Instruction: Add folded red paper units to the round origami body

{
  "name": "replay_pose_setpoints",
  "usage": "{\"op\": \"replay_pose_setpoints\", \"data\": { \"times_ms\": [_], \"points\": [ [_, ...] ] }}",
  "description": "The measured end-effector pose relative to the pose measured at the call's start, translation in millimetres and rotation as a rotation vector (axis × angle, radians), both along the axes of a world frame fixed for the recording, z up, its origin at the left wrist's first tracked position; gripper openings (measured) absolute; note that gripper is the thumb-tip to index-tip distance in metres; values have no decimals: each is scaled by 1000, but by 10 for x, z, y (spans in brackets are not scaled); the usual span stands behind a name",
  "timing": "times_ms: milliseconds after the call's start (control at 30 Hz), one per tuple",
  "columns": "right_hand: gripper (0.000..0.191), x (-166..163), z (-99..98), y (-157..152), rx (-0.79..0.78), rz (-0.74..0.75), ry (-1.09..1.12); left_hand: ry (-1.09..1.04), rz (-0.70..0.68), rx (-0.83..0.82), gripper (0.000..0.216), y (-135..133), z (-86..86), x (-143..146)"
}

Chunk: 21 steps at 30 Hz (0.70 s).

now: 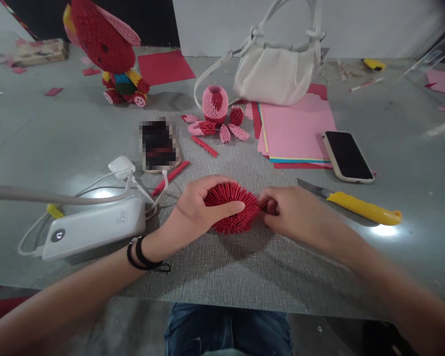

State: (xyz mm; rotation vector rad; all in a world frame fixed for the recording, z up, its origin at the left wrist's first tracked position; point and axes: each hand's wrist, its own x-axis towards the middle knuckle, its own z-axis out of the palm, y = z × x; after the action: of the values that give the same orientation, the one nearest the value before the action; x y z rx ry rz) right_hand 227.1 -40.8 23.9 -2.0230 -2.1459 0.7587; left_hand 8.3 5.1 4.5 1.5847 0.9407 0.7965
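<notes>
A round, spiky red piece of folded paper units rests low over the table in front of me. My left hand is wrapped around its left side, thumb laid across the front and fingers behind. At its right edge, my right hand is closed in a pinch against the outer paper points. Whatever lies between those fingertips is too small to make out. Beyond the piece sit a pink and red paper model, a small red paper ball and several petal-shaped paper parts.
A yellow utility knife with its blade out lies right of my right hand. A phone touches stacked coloured paper. A power bank with cables and another phone are left. Behind stand a white handbag and red paper figure.
</notes>
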Motion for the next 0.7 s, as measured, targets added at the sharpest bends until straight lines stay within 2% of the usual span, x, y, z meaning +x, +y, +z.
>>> {"op": "replay_pose_setpoints", "data": {
  "times_ms": [67, 167, 300, 467, 600, 700],
  "points": [
    [5, 23, 6, 15, -56, -31, 48, -3, -2, -24, 37, -5, 0, 0],
    [10, 107, 7, 53, -32, -100, 155, -19, -4, -67, 35, -14, 17, 1],
    [14, 194, 30, 81, -56, -164, 453, -53, -29, -163, 36, -42, 52, 6],
    [12, 207, 88, 83, -89, -150, 783, -168, -146, -310, 25, -66, 58, -6],
    [13, 183, 74, 78, -52, -99, 843, -174, -268, -401, 29, -71, 100, -5],
    [14, 175, 40, 68, -103, -53, 912, -137, -321, -498, 28, -72, 155, 8]
  ]
}}
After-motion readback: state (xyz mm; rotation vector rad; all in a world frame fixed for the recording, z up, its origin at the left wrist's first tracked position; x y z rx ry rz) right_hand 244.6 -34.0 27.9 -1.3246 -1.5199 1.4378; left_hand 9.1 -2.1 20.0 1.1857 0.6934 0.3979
